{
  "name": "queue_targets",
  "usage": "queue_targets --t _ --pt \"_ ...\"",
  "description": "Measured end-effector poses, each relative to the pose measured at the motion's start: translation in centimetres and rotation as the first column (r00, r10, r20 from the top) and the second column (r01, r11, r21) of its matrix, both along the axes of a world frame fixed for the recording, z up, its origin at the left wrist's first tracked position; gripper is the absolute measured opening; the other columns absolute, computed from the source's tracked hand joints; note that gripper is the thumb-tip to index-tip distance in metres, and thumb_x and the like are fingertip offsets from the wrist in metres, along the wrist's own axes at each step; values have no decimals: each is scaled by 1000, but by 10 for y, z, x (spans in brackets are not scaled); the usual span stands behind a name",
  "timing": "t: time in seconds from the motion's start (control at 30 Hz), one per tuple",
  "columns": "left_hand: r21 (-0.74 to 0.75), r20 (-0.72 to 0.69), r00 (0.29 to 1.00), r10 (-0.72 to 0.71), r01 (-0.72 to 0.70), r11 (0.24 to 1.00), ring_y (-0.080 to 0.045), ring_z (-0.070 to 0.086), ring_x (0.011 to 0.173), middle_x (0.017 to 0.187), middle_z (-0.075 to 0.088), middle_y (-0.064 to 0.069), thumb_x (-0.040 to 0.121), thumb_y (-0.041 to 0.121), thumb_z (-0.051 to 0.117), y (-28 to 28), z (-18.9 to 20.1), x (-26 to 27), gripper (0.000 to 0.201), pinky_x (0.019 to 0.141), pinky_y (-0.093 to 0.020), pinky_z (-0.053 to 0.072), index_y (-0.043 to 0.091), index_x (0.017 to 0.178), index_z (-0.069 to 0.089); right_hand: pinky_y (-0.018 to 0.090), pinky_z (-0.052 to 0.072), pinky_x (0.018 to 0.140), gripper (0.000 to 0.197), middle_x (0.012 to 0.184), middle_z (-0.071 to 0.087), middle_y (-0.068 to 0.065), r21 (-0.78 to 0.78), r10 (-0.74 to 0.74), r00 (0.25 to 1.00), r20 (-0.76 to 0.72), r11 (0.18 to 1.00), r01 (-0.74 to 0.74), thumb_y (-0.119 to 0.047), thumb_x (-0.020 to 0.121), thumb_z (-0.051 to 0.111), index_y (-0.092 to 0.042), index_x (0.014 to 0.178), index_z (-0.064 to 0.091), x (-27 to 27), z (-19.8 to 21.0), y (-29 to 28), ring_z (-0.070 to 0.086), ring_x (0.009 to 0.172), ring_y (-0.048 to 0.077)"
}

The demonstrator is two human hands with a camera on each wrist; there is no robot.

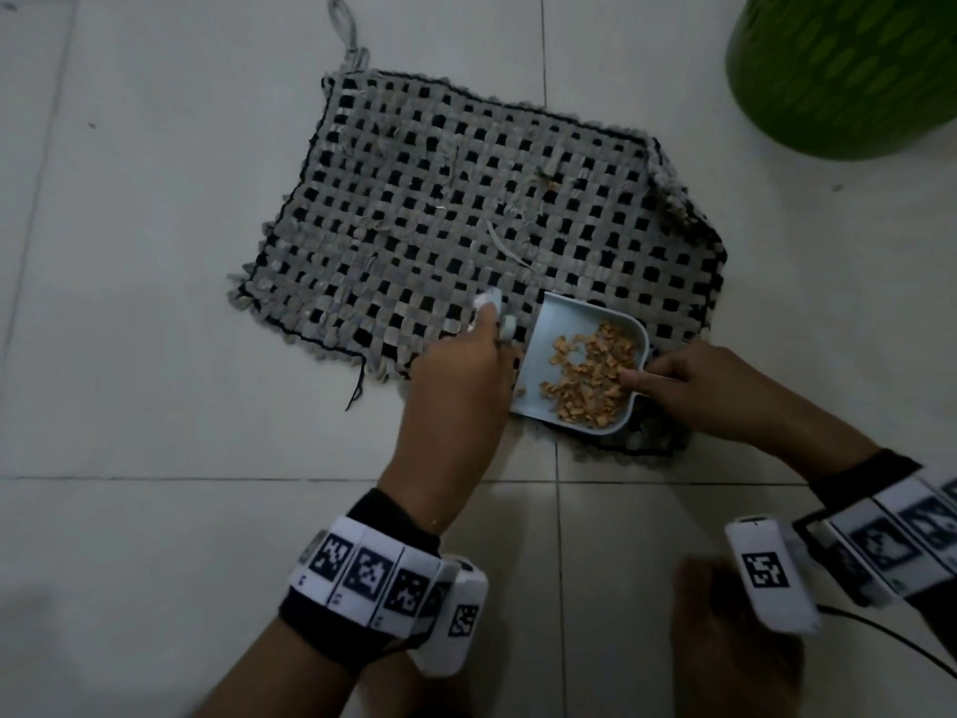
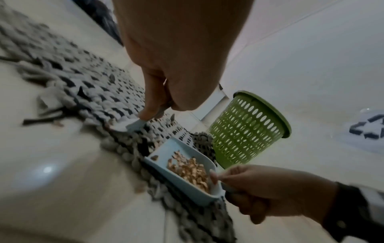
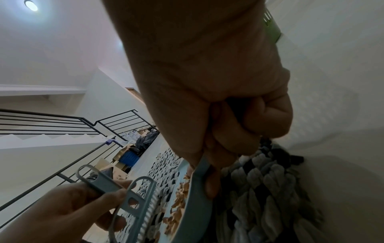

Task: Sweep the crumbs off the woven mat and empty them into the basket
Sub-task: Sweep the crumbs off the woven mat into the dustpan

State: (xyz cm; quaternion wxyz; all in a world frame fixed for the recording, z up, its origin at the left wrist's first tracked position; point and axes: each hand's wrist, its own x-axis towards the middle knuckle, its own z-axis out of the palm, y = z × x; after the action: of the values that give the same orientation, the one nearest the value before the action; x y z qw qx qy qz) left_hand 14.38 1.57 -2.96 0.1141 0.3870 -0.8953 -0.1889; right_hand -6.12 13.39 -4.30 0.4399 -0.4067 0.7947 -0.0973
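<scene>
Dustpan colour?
Light blue dustpan, clearest in the head view; orange-brown crumbs inside.

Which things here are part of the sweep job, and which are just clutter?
In use:
mat
crumbs
dustpan, held by right hand
brush, held by left hand
basket

Lying about:
boxes by the stairs
railing

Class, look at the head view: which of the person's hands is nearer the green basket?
Right. The right hand grips the dustpan handle on the side of the green basket; the left hand, holding the brush, is across the dustpan, farther away.
</scene>
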Motion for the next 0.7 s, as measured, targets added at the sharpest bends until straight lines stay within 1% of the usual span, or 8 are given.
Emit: queue_targets --t 0.07,0.13,0.2,0.3,0.37,0.43,0.53,0.7 --pt "41 -94 995 39 -35 999 -9 34 38 54 43 12 104 20 50 1 3 3 24 40 -18 21 8 115 68 26 30 47 59 54 45 14 -16 -3 1000 18 1000 3 -47 91 53 7 68 64 -1 3 -1 39 46 20" --pt "111 -187 972 143 -124 986 -15 49 41 52 54 9 107 29 45 -11 9 15 30 36 -21 35 16 98 70 19 29 42 57 53 44 12 -29 -12 998 59 999 14 -45 92 54 6 68 65 -2 7 -1 37 43 16" --pt "153 -240 939 244 -212 965 -9 61 52 61 63 6 106 29 46 -26 17 33 21 43 -19 47 25 102 67 13 27 38 54 50 43 8 -31 -14 994 107 999 18 -43 92 55 4 69 67 -4 10 -2 33 39 11" --pt "113 -224 908 353 -335 935 5 61 60 65 64 11 105 26 49 -34 20 54 22 50 -5 40 20 105 71 13 27 38 53 48 40 5 -35 -14 990 139 999 19 -43 92 54 3 68 66 -4 12 -7 32 38 10" --pt "102 -201 902 381 -367 924 2 61 59 68 67 8 104 24 50 -30 15 60 24 51 -4 38 17 101 73 15 28 38 53 47 39 5 -55 -13 991 135 998 20 -41 93 55 2 64 64 -4 13 -14 33 38 12" --pt "99 -196 908 371 -358 928 -5 59 54 68 68 2 104 23 51 -21 8 62 25 51 -13 43 13 101 73 18 28 40 56 45 35 4 -79 20 993 117 997 -10 -42 92 55 3 59 59 -2 10 -20 29 36 12" --pt "55 -162 940 301 -296 954 -13 58 53 67 65 -1 104 20 50 -6 2 56 27 50 -31 46 10 122 67 20 25 40 57 42 32 3 -81 64 997 49 995 -60 -41 93 56 2 55 56 3 2 -25 25 32 11" --pt "38 -99 980 171 -168 985 -9 45 50 63 52 6 103 15 52 18 -2 24 34 45 -21 30 4 134 57 18 21 38 56 40 30 1 -64 97 995 -14 993 -98 -40 94 55 -2 53 53 4 -4 -25 25 31 12"
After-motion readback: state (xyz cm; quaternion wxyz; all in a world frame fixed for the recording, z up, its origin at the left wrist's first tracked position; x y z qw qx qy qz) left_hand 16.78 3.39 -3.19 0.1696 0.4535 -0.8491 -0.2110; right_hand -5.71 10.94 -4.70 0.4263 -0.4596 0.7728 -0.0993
